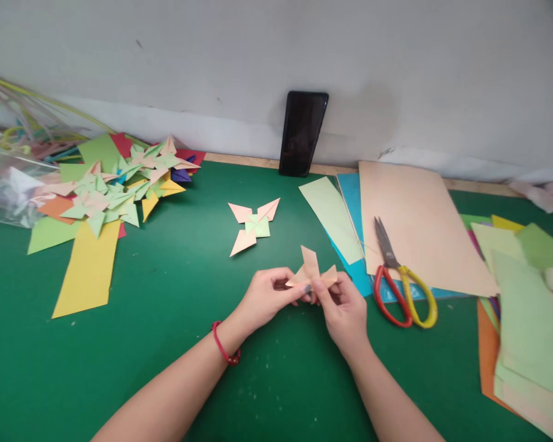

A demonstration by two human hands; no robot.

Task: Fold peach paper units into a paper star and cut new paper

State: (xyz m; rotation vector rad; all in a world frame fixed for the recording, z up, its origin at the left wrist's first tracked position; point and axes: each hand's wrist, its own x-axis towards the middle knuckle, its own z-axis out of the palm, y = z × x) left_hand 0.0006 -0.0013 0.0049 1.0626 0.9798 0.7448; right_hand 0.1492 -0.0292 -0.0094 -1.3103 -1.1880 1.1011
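Between my two hands is a folded peach paper piece (310,264), with one strip standing up and pointed flaps to either side. My left hand (271,294) pinches its left side, thumb in front. Closed on its right part, my right hand (345,310) presses with the thumb near the middle. Some fingertips are hidden behind the paper. Just beyond my hands, a peach and light green folded paper shape (257,226) lies flat on the green table (175,344), three peach points around a green centre.
Scissors (391,276) with red and yellow handles rest partly on a peach sheet (419,221). A phone (303,132) leans against the wall. Folded paper stars (115,196) pile up at left beside a plastic bag (13,178). Coloured paper sheets (534,325) lie at right.
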